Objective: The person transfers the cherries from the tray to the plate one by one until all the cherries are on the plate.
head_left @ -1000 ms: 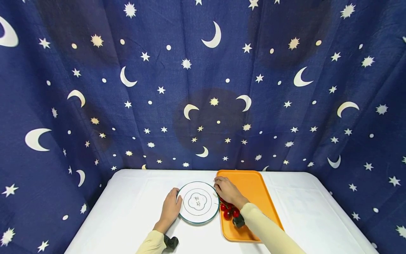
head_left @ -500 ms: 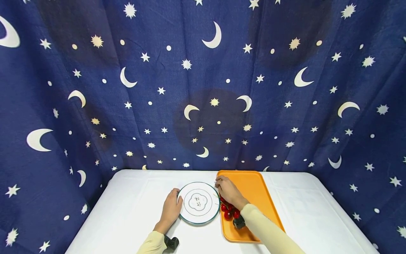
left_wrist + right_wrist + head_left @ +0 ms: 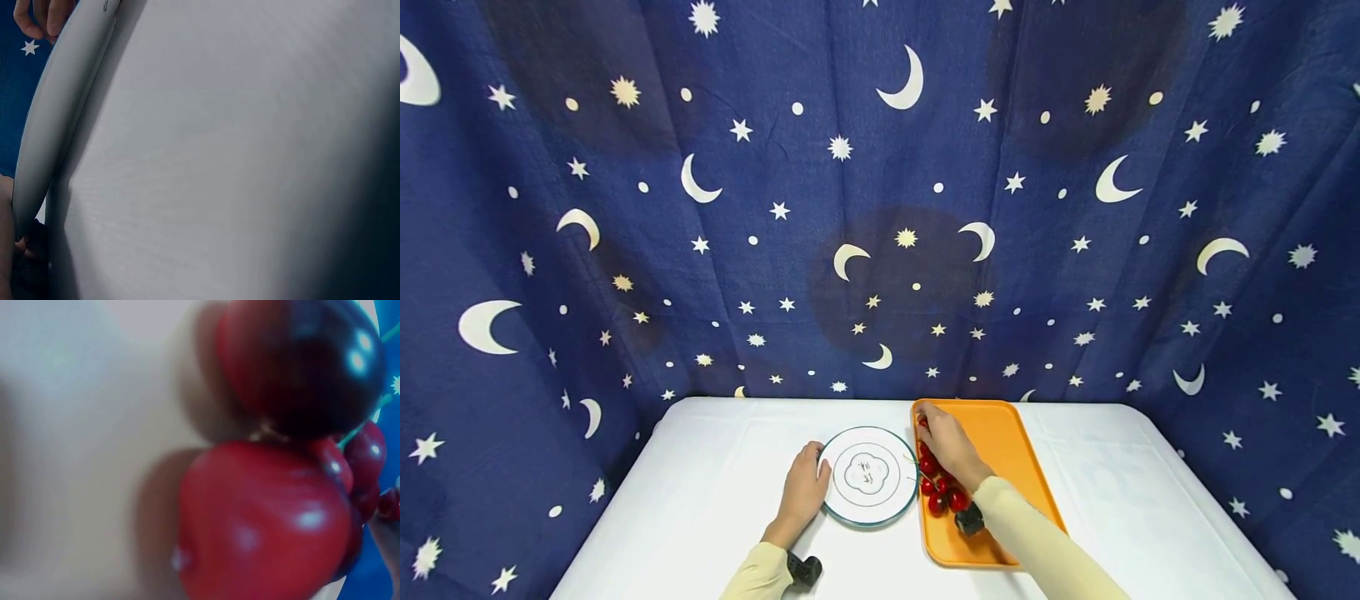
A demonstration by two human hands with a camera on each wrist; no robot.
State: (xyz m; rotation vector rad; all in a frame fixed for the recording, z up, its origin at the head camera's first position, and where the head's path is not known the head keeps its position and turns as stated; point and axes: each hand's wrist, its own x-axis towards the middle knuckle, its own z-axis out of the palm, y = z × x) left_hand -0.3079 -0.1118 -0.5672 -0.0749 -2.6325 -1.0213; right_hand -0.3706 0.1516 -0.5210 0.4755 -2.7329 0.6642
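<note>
In the head view my left hand (image 3: 806, 485) grips the left rim of a white plate (image 3: 838, 500) with a blue-green edge. The plate's underside (image 3: 53, 119) and fingers (image 3: 5, 237) at its near end show in the left wrist view. My right hand (image 3: 951, 444) is over the far left corner of the orange tray (image 3: 1000, 450). Its fingertips pinch a red cherry (image 3: 922, 423). Below that hand, more red cherries (image 3: 937, 503) with green stems lie along the tray's left side. Two of them, one dark cherry (image 3: 306, 369) and one bright red, fill much of the right wrist view.
A white cloth (image 3: 715, 475) covers the table. Close behind it hangs a blue curtain (image 3: 760, 275) with moons and stars. The tray stands just right of the plate. Dark wrist cameras (image 3: 805, 572) sit under the forearms.
My right hand has shifted slightly right, off the tray's left rim, and now shows a cherry at its fingertips. More cherries are uncovered beside it. The left hand and plate stay in place.
</note>
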